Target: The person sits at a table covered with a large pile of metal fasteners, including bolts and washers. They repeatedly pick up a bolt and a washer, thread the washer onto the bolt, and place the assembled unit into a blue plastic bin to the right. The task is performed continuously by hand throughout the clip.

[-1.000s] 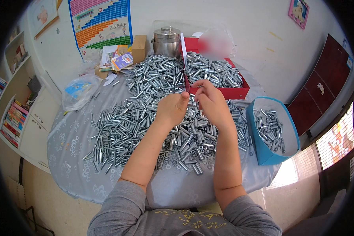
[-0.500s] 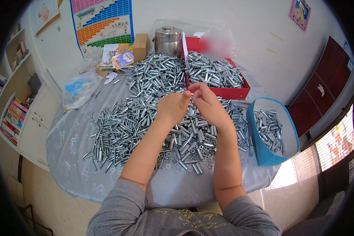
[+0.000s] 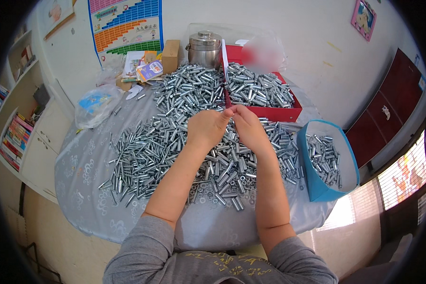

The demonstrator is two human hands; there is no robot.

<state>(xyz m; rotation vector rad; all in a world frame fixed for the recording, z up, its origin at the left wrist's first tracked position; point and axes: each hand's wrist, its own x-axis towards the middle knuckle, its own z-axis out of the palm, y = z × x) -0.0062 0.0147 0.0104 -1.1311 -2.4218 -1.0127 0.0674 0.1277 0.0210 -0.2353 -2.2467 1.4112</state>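
Above a broad heap of silvery metal bolts and sleeves (image 3: 142, 156), my left hand (image 3: 206, 128) and my right hand (image 3: 247, 128) meet at the fingertips. The left fingers are curled in, with the thumb stretched toward the right hand. My right thumb and fingers are pinched together against it. Whatever lies between them is hidden or too small to make out. Small washers and nuts (image 3: 204, 193) lie scattered along the heap's near edge, below my wrists. Just beyond my hands stands a red box (image 3: 284, 113) filled with finished-looking metal anchors (image 3: 255, 85).
To the right, a blue fabric bin (image 3: 312, 175) holds more metal pieces. A steel pot (image 3: 204, 49), a cardboard box (image 3: 171, 57) and booklets (image 3: 149, 71) stand at the back. A plastic bag (image 3: 97, 106) lies at the left on the grey tablecloth (image 3: 87, 189).
My right fingers, raised and bent apart half a second ago, have lowered and closed in against the left thumb. The left hand has barely moved.
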